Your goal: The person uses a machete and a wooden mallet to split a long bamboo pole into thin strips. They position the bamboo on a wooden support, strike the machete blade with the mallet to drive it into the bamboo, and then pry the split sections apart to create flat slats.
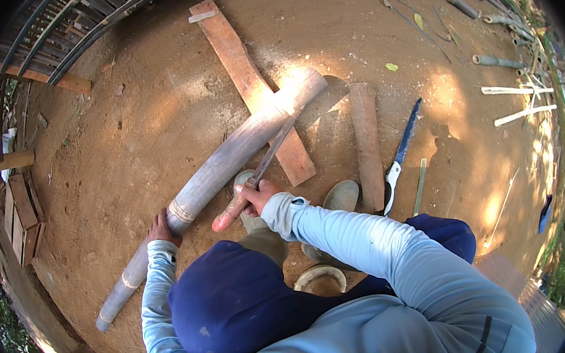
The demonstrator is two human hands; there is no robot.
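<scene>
The bamboo pole (220,165) lies diagonally across the frame centre, its upper end propped on a plank (246,78) at upper centre and its lower end on the dirt at lower left. The left hand (160,229) rests against the pole beside a pale node ring, fingers pressed together over the far side (fingertips hidden). The right hand (254,196) is wrapped tight around the handle of a machete (264,164), whose blade lies along the pole's right flank and points toward the upper end.

Progress, as a judgement: no split or cut line is visible in the pole, and it appears whole, so most of the work remains. Pale dust around the plank suggests cutting at this spot.

A saw (399,155) and a short log (366,144) lie right of centre, apart from both hands.
</scene>
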